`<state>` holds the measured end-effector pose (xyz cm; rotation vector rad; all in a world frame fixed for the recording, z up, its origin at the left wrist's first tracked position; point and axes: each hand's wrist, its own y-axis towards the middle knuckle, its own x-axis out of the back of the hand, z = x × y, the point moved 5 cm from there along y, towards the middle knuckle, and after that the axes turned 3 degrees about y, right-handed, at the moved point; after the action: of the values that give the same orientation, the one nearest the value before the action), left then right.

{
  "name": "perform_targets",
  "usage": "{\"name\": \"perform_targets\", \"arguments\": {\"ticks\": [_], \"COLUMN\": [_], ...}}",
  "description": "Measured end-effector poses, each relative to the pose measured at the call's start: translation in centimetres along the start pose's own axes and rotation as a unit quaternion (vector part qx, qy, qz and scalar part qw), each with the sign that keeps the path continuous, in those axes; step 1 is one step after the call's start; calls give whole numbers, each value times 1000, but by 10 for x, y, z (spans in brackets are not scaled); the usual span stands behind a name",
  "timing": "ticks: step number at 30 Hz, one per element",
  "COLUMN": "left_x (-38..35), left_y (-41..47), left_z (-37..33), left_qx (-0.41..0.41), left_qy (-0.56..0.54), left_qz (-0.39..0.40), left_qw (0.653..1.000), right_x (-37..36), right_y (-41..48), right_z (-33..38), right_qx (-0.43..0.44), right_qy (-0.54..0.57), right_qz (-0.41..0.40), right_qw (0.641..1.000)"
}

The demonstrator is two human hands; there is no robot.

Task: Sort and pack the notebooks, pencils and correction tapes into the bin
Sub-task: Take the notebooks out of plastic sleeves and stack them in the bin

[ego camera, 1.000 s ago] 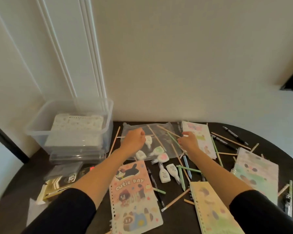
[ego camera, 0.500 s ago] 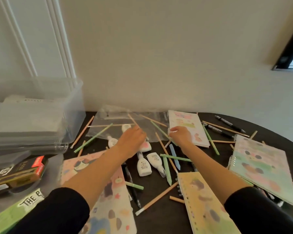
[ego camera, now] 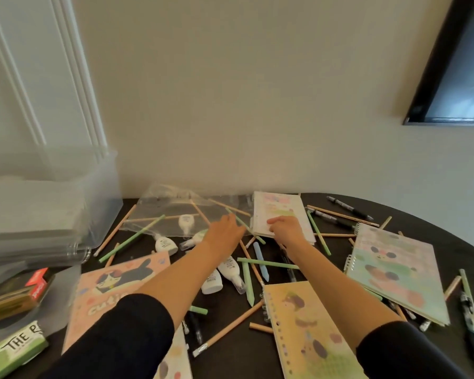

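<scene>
**Notebook corner under the right hand**

Small notebook lies at twelve o'clock on the dark table. The right hand curls on its near left corner, thumb on top. At its nine o'clock the left hand stretches its fingers over a clear bag, holding nothing. Pencils and correction tapes lie strewn around. The bin stands at nine o'clock.

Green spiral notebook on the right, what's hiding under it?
Poking out from under the pastel green spiral notebook: a wooden pencil, a dark pen and a green pencil tip. Whatever lies further beneath is covered.
</scene>
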<state>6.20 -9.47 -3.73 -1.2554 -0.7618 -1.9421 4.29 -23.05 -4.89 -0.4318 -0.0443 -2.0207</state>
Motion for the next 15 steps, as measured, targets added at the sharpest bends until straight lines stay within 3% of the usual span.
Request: {"name": "perform_targets", "arguments": {"ticks": [7,15], "left_x": [26,45], "left_y": [-9,-72], "left_z": [19,34], "left_qx": [-12,-151], "left_qy": [-6,59], "left_qz": [-68,-95], "left_qw": [998,982], "right_x": [11,13], "right_y": [-13,-43], "right_z": [14,25], "right_qx": [-54,-55], "right_qy": [166,228], "right_qz": [20,56], "right_qw": [984,970]}}
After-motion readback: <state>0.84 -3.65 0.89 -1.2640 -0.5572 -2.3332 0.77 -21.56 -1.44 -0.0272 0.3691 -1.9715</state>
